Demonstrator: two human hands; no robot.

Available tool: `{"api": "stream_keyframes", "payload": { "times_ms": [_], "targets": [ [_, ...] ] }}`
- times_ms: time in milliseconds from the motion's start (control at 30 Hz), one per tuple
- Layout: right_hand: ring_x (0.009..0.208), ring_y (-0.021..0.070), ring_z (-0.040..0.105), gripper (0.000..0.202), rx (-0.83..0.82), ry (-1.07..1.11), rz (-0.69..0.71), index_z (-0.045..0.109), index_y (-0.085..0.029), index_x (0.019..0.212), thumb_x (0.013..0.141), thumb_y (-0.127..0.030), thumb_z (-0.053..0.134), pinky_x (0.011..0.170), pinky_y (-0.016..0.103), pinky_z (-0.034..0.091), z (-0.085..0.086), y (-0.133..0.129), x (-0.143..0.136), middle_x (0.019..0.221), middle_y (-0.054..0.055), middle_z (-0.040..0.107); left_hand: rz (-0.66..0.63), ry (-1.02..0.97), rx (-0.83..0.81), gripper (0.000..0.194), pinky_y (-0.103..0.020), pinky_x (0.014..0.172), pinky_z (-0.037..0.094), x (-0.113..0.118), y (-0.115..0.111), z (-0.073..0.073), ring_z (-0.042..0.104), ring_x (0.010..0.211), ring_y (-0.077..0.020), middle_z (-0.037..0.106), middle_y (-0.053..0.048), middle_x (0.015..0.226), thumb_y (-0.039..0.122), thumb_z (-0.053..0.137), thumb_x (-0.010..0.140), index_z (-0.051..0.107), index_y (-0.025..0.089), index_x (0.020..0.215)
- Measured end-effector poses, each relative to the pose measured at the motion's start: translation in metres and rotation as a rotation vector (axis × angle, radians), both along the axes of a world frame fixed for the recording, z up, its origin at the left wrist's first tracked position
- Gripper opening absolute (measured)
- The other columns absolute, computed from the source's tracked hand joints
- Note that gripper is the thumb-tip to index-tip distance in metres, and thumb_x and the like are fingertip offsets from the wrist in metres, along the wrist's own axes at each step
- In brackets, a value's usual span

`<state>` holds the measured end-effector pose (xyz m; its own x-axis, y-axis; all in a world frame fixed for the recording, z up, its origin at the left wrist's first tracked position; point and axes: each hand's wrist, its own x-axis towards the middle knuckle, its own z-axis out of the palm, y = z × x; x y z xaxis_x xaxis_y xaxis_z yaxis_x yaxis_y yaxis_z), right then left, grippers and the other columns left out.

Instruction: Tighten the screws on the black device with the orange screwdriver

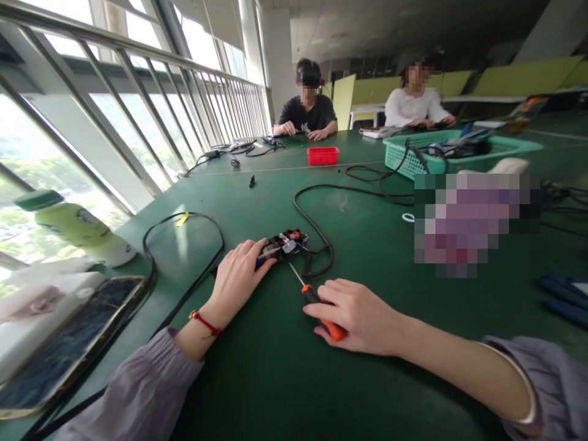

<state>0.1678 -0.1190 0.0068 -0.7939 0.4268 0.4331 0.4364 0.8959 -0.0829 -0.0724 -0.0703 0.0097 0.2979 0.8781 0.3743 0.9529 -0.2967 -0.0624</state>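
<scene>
My left hand is closed around the near end of a small black electronic device lying on the green table. Its casing looks opened up, with coloured wires and an orange-red part showing inside, and a dark cable runs from its far end. In my right hand is a screwdriver with an orange and black handle. The thin metal shaft points up and left, its tip close to the side of the device; whether it touches cannot be made out.
Along the left lie a phone, a green-capped bottle and a looping black cable. Farther off stand a red tray and a teal basket of tools. Blue-handled pliers lie right. Two people sit across the table.
</scene>
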Motion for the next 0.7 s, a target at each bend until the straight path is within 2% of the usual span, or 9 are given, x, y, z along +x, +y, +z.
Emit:
{"api": "stream_keyframes", "payload": {
  "times_ms": [100, 233, 400, 567, 700],
  "targets": [
    [0.075, 0.0158, 0.050, 0.024, -0.104, -0.038, -0.060, 0.063, -0.018, 0.104, 0.084, -0.023, 0.052, 0.067, 0.028, 0.039, -0.001, -0.002, 0.006, 0.083, 0.004, 0.060, 0.087, 0.002, -0.031, 0.041, -0.028, 0.074, 0.044, -0.006, -0.012, 0.003, 0.060, 0.092, -0.0210, 0.061, -0.007, 0.101, 0.043, 0.045, 0.090, 0.051, 0.016, 0.119],
    [0.077, 0.0156, 0.048, 0.024, -0.135, -0.057, 0.009, 0.062, -0.018, 0.105, 0.085, -0.023, 0.050, 0.069, 0.028, 0.038, 0.002, -0.002, 0.006, 0.085, 0.004, 0.059, 0.226, 0.019, -0.062, 0.035, -0.028, 0.065, 0.043, -0.011, -0.023, 0.011, 0.061, 0.087, -0.0209, 0.060, -0.006, 0.101, 0.042, 0.043, 0.090, 0.052, 0.017, 0.113],
    [0.077, 0.0148, 0.049, 0.025, -0.204, -0.031, 0.026, 0.062, -0.017, 0.106, 0.085, -0.024, 0.052, 0.072, 0.029, 0.039, -0.001, 0.000, 0.007, 0.086, 0.004, 0.060, 0.479, 0.102, -0.083, 0.037, -0.027, 0.049, 0.032, -0.023, -0.029, 0.028, 0.062, 0.077, -0.0235, 0.058, -0.009, 0.106, 0.044, 0.036, 0.091, 0.048, 0.016, 0.113],
    [0.080, 0.0145, 0.051, 0.027, -0.295, -0.016, 0.014, 0.062, -0.016, 0.108, 0.084, -0.026, 0.054, 0.079, 0.030, 0.039, 0.000, 0.002, 0.008, 0.089, 0.004, 0.061, 0.626, 0.140, -0.053, 0.039, -0.026, 0.050, 0.031, -0.055, -0.021, 0.036, 0.060, 0.084, -0.0281, 0.056, -0.013, 0.107, 0.044, 0.035, 0.090, 0.046, 0.014, 0.111],
    [0.079, 0.0148, 0.051, 0.027, -0.329, -0.022, 0.010, 0.062, -0.017, 0.108, 0.084, -0.026, 0.054, 0.079, 0.030, 0.040, 0.002, 0.001, 0.007, 0.089, 0.004, 0.061, 0.649, 0.173, 0.140, 0.036, -0.029, 0.056, 0.035, -0.086, -0.013, 0.028, 0.057, 0.091, -0.0292, 0.057, -0.014, 0.105, 0.039, 0.038, 0.089, 0.048, 0.013, 0.111]
  ]
}}
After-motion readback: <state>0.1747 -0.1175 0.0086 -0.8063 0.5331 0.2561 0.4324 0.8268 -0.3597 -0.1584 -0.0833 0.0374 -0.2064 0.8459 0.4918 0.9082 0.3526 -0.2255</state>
